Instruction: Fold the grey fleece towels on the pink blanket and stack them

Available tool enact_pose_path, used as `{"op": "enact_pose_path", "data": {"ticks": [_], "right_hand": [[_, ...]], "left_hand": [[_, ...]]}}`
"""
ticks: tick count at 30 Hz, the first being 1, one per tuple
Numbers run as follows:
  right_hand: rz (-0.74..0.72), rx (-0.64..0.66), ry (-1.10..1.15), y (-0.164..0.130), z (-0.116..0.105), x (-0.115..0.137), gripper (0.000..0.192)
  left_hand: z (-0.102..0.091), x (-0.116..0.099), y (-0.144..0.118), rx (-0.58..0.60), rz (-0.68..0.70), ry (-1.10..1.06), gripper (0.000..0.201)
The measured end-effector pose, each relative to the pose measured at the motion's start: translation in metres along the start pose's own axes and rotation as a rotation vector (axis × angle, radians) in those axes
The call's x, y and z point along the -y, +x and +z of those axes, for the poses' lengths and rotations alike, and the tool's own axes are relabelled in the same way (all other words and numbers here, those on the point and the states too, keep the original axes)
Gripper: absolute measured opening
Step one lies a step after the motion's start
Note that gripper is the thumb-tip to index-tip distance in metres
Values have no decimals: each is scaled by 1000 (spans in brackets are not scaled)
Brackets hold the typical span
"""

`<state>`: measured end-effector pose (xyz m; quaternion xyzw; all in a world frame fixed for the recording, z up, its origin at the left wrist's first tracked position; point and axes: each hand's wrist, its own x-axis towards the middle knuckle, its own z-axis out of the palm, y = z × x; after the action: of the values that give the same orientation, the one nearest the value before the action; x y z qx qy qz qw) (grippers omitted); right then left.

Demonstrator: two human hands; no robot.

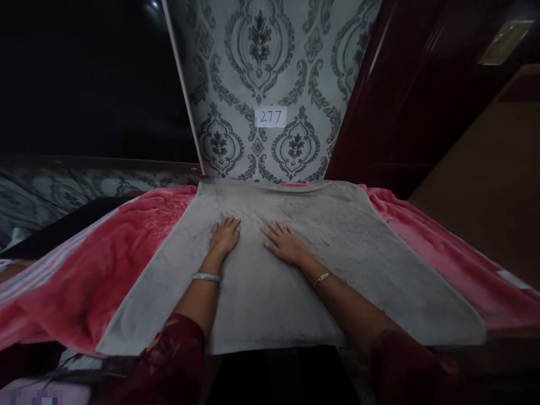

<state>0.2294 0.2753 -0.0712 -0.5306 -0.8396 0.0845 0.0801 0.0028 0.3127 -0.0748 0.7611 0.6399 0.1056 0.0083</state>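
Observation:
A grey towel (337, 247) lies spread flat over a red fleece blanket (105, 259) on a bed. My left hand (225, 235) rests palm down on the towel near its middle, fingers apart. A little to the right, my right hand (283, 243) also lies flat on the towel with its fingers spread. Neither hand grips anything. Each wrist carries a bangle, and dark red patterned sleeves cover my upper arms.
Patterned grey wallpaper (261, 67) rises behind the bed, with a paper label reading 277 (270, 117). A dark wooden door or cabinet (422, 101) stands at the right. A dark panel (84, 79) fills the upper left. Pink striped cloth (37, 270) shows at the left edge.

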Motion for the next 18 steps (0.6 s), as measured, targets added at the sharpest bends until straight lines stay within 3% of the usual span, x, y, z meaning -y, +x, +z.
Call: {"op": "enact_pose_path", "data": {"ticks": [2, 6, 8, 10, 12, 13, 16, 18], "right_hand": [[-167, 32, -15, -20, 12, 21, 58], [-616, 177, 157, -90, 24, 81, 61], [-755, 253, 294, -123, 22, 104, 53], [-836, 321, 446, -141, 14, 112, 48], [-796, 272, 557, -137, 2, 102, 48], [-716, 182, 565, -128, -5, 90, 49], [-292, -158, 361, -85, -19, 43, 51], [30, -203, 156, -59, -17, 13, 56]], "left_hand": [[2, 2, 1, -9, 4, -14, 50], [4, 3, 2, -23, 4, -47, 48], [4, 4, 1, -27, 8, -62, 48], [3, 4, -1, -36, 14, -73, 47], [-1, 3, -4, -55, 24, -79, 45], [-4, 2, -6, -67, 31, -79, 45], [-12, -12, -15, -94, 75, -68, 44], [-13, -28, -26, -89, 149, -55, 47]]}}
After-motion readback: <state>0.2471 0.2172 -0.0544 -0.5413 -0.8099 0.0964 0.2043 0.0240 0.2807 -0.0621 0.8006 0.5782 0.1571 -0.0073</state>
